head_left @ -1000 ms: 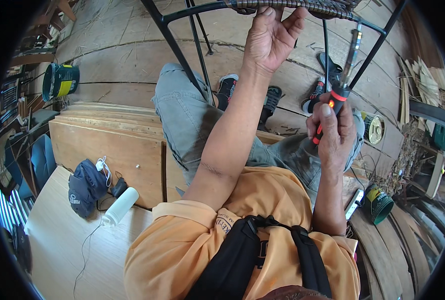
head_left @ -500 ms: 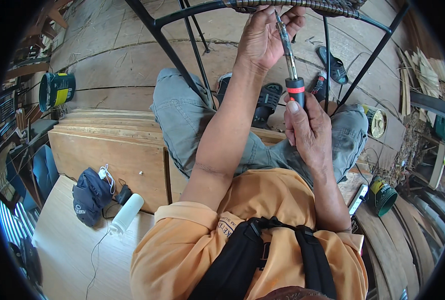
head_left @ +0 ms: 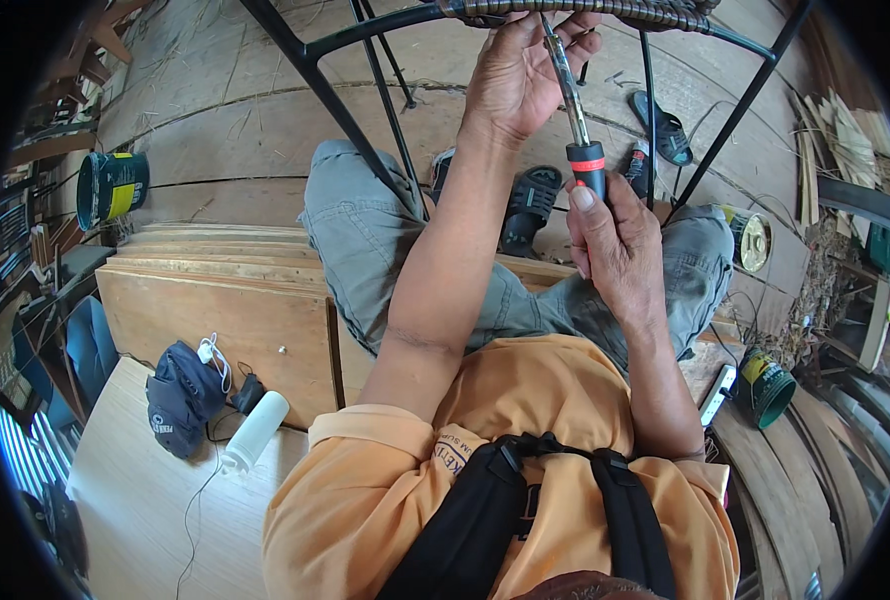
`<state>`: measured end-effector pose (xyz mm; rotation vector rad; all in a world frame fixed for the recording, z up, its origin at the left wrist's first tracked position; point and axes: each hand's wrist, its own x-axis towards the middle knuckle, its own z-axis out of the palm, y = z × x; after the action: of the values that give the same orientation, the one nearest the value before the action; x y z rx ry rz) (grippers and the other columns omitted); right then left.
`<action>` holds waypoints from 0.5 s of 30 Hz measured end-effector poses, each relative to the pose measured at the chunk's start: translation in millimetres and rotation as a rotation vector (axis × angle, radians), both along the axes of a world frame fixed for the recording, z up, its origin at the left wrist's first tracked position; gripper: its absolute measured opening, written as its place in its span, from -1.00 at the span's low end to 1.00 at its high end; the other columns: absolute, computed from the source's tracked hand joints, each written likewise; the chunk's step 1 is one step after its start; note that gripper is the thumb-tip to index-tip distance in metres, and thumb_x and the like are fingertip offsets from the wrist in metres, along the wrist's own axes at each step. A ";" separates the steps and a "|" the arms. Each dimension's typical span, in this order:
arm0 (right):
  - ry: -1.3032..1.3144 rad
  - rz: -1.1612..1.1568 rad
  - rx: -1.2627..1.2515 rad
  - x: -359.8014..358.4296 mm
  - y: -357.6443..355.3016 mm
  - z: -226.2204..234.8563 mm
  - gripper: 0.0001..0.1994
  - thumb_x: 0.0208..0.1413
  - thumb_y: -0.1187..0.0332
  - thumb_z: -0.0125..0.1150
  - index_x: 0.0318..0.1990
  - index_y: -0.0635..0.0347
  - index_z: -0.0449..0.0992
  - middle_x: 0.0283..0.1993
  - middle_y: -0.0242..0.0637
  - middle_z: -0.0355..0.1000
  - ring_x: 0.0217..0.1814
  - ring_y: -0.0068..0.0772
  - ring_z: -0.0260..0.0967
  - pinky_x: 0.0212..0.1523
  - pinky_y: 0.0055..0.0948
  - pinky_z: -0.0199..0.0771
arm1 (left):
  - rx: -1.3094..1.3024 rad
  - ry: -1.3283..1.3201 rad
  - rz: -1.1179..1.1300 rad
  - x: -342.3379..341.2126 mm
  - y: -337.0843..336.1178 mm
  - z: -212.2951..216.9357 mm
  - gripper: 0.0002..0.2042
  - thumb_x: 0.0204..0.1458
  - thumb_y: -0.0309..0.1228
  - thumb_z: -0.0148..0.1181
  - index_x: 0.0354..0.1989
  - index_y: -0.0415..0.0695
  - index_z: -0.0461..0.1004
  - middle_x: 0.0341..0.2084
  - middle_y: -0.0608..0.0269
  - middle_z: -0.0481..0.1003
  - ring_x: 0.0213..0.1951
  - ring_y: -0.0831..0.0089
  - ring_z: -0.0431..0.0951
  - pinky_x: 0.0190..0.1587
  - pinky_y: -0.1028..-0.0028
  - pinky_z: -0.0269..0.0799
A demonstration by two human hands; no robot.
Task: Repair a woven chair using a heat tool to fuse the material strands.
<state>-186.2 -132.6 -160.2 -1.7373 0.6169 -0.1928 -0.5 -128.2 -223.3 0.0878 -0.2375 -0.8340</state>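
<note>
Since a moment ago: both my hands stay where they were, the tool still raised to the woven rim, and the view has barely shifted
Left hand [head_left: 520, 75]: reaches up to the wrapped rim [head_left: 585, 12] of the black metal frame [head_left: 325, 85], fingers curled round the woven part beside the tool's tip
Right hand [head_left: 615, 245]: closed tight round the handle of the long tool [head_left: 570, 95], thumb pressed on its black and red collar
Tool: stands nearly upright, its thin metal shaft running from my right fist up to the rim, passing just beside my left palm
Frame: its black rods spread down on both sides of my knees
Sandals [head_left: 530, 205]: dark ones on the plank floor beyond my knees, another one [head_left: 670, 125] farther right
Left side: dark blue cap [head_left: 180, 395] and a white bottle [head_left: 255, 430] lie near each other on the pale board; a tin with a yellow label [head_left: 113, 185] stands well apart
Right side: green tin [head_left: 765, 385] near my right elbow
</note>
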 end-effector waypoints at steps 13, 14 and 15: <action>0.049 -0.062 0.063 1.3 3.0 3.6 -0.69 0.22 0.16 0.04 -0.33 0.29 0.36 -0.67 -0.39 0.24 -0.63 -0.61 0.17 -0.60 -0.51 0.20 | 0.043 0.021 0.009 -2.4 1.8 4.9 -0.67 -0.05 -0.38 0.29 -0.12 -0.24 0.43 -0.15 0.18 0.45 -0.06 0.27 0.41 0.02 0.29 0.38; 0.047 -0.069 0.041 1.5 3.4 3.6 -0.69 0.22 0.17 0.04 -0.34 0.29 0.35 -0.67 -0.39 0.23 -0.63 -0.60 0.17 -0.60 -0.50 0.20 | 0.044 0.021 0.006 -1.9 1.0 2.6 -0.67 -0.05 -0.38 0.29 -0.12 -0.24 0.43 -0.15 0.18 0.45 -0.06 0.27 0.41 0.02 0.29 0.38; 0.045 -0.077 0.019 1.6 3.9 3.8 -0.69 0.22 0.17 0.04 -0.35 0.29 0.35 -0.67 -0.38 0.23 -0.64 -0.60 0.17 -0.60 -0.49 0.21 | 0.040 0.038 -0.001 -0.4 -0.5 -1.4 -0.66 -0.05 -0.38 0.29 -0.11 -0.25 0.43 -0.14 0.17 0.44 -0.06 0.26 0.41 0.02 0.28 0.38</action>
<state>-184.7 -128.7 -156.4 -1.7046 0.7169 -0.2017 -1.0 -128.7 -224.7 0.1089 -0.1854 -0.8407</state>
